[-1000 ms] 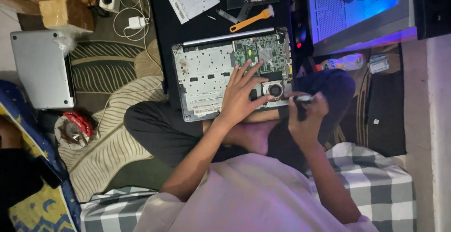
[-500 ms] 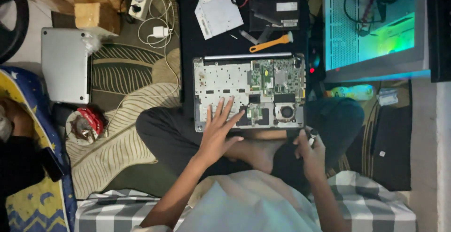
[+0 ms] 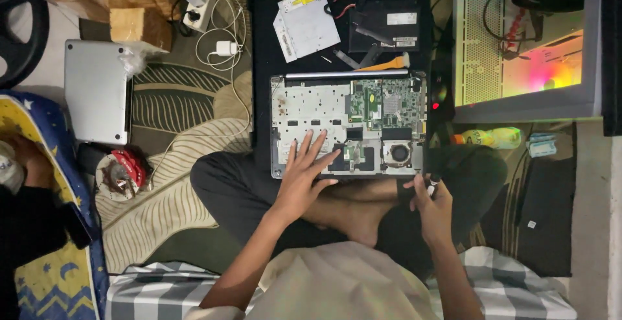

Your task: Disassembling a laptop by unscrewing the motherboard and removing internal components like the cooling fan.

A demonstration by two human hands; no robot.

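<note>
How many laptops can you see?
2. An opened laptop with its circuit boards showing lies under the left hand. A closed silver laptop lies on the rug at far left. Others may be hidden.

There is one camera. It sits on the person's head and looks straight down. It sees the person's own lap and crossed legs at the bottom of the view. The open laptop [image 3: 350, 125] lies in the middle, close in front. The left hand [image 3: 304, 177] and right hand [image 3: 433, 206] are near the camera, just below it. The floor spreads out to both sides. A lit box [image 3: 525, 47] is at the top right, and a closed silver laptop [image 3: 97, 90] is at the left.
</note>
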